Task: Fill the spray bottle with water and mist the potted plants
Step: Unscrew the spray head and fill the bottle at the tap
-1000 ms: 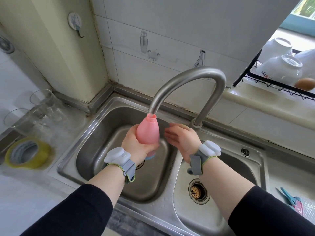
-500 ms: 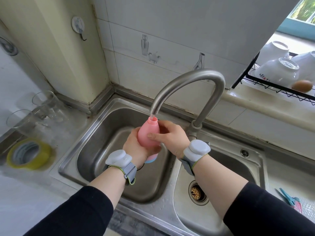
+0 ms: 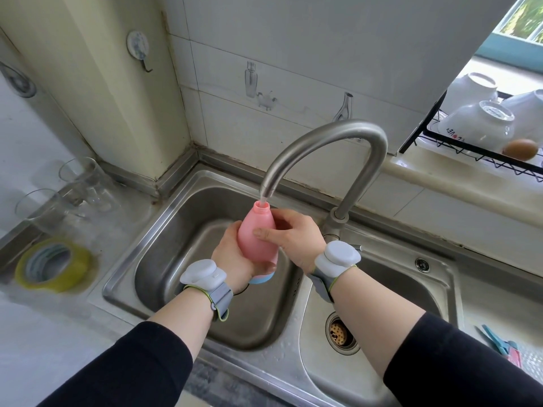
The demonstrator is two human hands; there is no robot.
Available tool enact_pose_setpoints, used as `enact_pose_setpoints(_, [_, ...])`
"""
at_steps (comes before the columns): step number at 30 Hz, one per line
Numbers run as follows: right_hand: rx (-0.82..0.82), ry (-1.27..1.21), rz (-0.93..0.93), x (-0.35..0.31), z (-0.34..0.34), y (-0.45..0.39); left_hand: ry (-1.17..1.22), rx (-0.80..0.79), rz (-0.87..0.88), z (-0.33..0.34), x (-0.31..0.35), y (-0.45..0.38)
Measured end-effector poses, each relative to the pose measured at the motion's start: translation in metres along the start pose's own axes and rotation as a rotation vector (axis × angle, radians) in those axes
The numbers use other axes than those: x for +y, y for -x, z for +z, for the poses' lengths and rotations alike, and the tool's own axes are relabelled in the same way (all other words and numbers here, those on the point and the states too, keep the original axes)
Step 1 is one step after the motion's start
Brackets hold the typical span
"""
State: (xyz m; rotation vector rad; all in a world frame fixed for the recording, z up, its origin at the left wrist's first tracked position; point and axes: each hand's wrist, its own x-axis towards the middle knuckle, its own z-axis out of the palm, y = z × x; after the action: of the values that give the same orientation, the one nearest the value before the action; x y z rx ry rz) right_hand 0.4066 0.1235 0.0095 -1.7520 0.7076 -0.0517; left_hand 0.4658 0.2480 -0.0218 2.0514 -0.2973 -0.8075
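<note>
Over the left sink basin, both hands grip an uncapped pink spray bottle beneath the faucet spout, left hand wrapping its base, right hand its middle; likely light, wet-slippery plastic growing heavier as it fills.

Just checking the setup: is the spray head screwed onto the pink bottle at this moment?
No, the pink bottle has a bare open neck under the faucet.

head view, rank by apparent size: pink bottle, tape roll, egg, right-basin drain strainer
1. Tape roll, yellow, on the counter left of the sink.
2. Pink bottle, partly covered by both hands; close to the roll, so that order is unsure.
3. Drain strainer.
4. Egg, though it lies farther from the camera.
</note>
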Motion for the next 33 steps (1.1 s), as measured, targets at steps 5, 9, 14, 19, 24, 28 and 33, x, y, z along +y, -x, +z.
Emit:
enact_pose_setpoints(5, [-0.002,-0.017,0.008,0.001,-0.001,-0.001,-0.006,0.007,-0.026,0.002,0.003,0.001])
enact_pose_setpoints(9, [-0.002,-0.024,0.006,0.002,-0.001,-0.001,0.003,0.013,-0.031,0.001,0.003,0.002])
enact_pose_setpoints(14, [-0.009,-0.038,0.009,0.003,-0.001,0.0,0.024,0.012,-0.018,0.0,0.0,0.002])
enact_pose_setpoints(19, [-0.012,-0.054,0.018,0.005,-0.001,0.0,0.02,0.005,-0.013,0.001,-0.001,0.002])
enact_pose_setpoints(24, [-0.003,-0.057,0.019,0.007,-0.001,0.0,0.03,0.01,-0.009,0.002,-0.003,0.002])
enact_pose_setpoints(28, [0.003,-0.061,0.018,0.009,0.0,-0.002,0.048,0.011,-0.008,0.002,-0.005,0.001])
enact_pose_setpoints(33, [0.025,-0.077,0.019,0.015,0.001,-0.004,0.057,0.011,-0.013,0.001,-0.008,0.001])
